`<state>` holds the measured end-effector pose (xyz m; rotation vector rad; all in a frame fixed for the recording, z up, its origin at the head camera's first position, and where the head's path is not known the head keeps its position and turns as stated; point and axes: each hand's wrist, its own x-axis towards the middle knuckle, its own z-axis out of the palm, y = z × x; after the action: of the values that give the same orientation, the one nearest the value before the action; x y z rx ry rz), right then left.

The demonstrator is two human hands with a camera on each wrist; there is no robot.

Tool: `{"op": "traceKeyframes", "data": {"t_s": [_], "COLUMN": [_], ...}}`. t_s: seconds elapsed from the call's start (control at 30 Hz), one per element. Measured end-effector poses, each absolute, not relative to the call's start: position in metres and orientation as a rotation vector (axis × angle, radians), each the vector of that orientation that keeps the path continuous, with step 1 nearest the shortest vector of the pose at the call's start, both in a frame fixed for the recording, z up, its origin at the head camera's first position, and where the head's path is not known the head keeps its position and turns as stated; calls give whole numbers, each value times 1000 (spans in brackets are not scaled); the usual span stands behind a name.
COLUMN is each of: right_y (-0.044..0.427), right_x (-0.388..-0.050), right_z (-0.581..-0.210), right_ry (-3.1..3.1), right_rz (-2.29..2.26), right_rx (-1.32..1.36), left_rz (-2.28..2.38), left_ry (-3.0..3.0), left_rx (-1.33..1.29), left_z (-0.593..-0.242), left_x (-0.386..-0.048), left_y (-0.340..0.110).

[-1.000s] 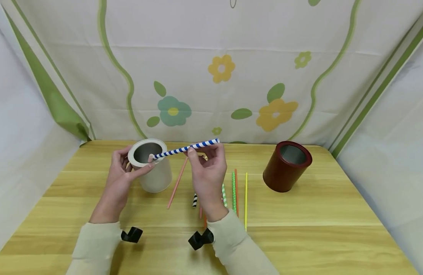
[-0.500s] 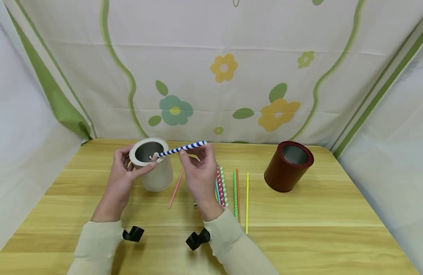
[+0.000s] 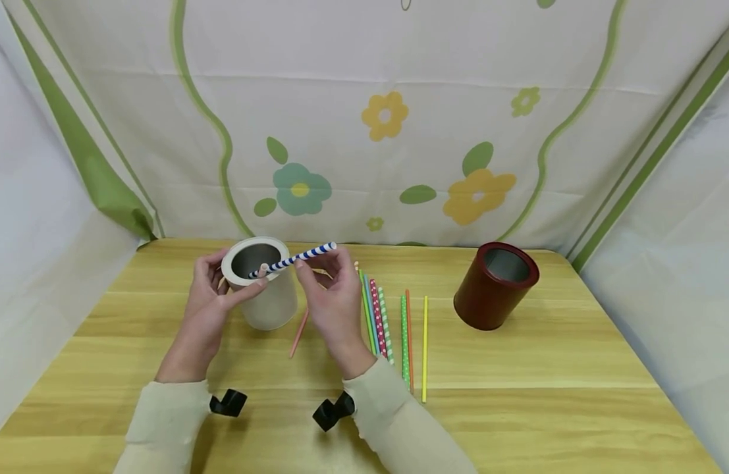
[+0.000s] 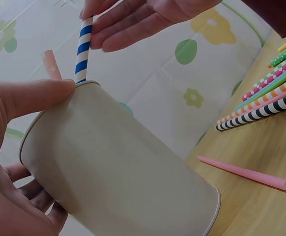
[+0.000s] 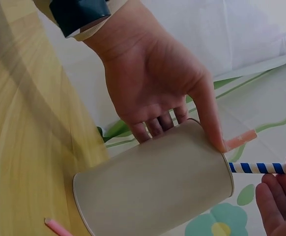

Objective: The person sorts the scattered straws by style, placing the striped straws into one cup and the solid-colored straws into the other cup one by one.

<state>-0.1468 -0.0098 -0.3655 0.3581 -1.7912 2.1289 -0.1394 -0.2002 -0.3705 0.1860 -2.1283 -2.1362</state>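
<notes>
Blue-striped straw [image 3: 284, 263] sits pinched between the right hand's [image 3: 334, 306] thumb and fingers, its left end inside the pale can [image 3: 268, 306], which the left hand [image 3: 209, 306] grips, thumb at the rim. One peach straw [image 3: 263, 270] is already in; this one looks partway, while loose straws [image 3: 378, 316] remain on the table [image 3: 518, 382]. Left-wrist view reveals a black-and-white straw [image 4: 258, 113] hidden from the head view, which alone shows the can's inside.
</notes>
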Motion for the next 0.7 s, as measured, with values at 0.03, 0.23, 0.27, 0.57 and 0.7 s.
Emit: {"op": "traceKeyframes", "data": {"t_s": [0.03,0.23,0.27,0.57,0.7], "right_y": [-12,-19,-19,-24,-26], "right_x": [-148,-154,-155,-162,-163], "right_z": [-365,-362,-362,-359,-357], "right_ry": [-1802,-1907,-1927,-2053,-2089], "right_rz": [2131,2070,2054,1983,1927], "right_rx": [359,385,391,441,443], "left_rz": [-2138,-2137,-2138,-2137,-2144], "left_ry": [-2130,-2129,-2128,-2121,-2114], "left_rx": [190,196,196,195,195], "left_z": [-370,-371,-371,-370,-370], "left_x": [-139,-140,-140,-140,-139], "left_y": [-201,-200,-200,-200,-200]}}
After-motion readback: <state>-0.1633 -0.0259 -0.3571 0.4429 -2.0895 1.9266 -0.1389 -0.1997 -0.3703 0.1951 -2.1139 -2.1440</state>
